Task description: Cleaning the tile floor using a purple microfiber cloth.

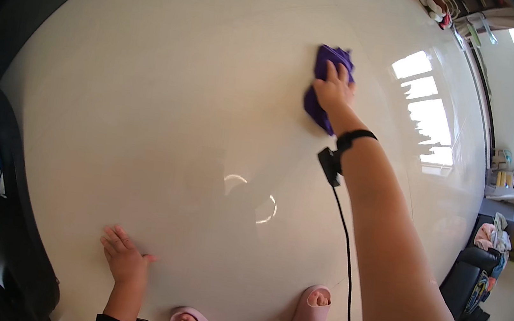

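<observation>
My right hand (335, 89) lies on a folded purple cloth (323, 111), pressing it against the glossy pale floor (185, 118); the fingers are spread over its middle. Lower left, my left hand (122, 257) rests on the same floor with its fingers apart and no object in it. Each wrist wears a black strap with a small black device, and a black cable (347, 248) runs down from the right one. My feet, in pink slides (308, 311), show at the bottom edge between the two arms.
Dark furniture (15, 246) stands along the left edge. On the right are black seats (461, 284) with a pile of clothes (493, 237). Shoes or similar small items (437, 7) lie at the upper right. Window light reflects off the floor.
</observation>
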A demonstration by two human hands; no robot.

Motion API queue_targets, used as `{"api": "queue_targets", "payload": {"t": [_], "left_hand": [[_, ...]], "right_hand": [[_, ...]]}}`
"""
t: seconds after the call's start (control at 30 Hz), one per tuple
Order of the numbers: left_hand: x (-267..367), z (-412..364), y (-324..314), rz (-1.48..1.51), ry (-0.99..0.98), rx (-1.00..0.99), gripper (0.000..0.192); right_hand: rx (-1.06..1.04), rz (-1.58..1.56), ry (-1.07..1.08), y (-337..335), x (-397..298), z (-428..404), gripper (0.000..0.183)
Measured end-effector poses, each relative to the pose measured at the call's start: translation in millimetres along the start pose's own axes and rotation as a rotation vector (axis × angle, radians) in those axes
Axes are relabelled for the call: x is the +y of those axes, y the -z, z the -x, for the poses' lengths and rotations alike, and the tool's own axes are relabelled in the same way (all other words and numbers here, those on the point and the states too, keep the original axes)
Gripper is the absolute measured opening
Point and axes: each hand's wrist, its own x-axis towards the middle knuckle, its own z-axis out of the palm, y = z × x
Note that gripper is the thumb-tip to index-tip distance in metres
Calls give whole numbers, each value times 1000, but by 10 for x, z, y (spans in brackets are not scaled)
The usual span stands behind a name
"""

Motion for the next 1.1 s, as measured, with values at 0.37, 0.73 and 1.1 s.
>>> {"api": "queue_targets", "payload": {"t": [0.37,0.73,1.1], "left_hand": [[363,75,523,-115,109,-156,110],[2260,78,1433,-62,-312,-14,107],[2497,-162,1254,-310,-281,-17,121]], "right_hand": [[-108,56,-846,29,3019,1963,67],[18,-47,397,219,1345,1834,62],[-53,-4,252,113,374,-827,56]]}}
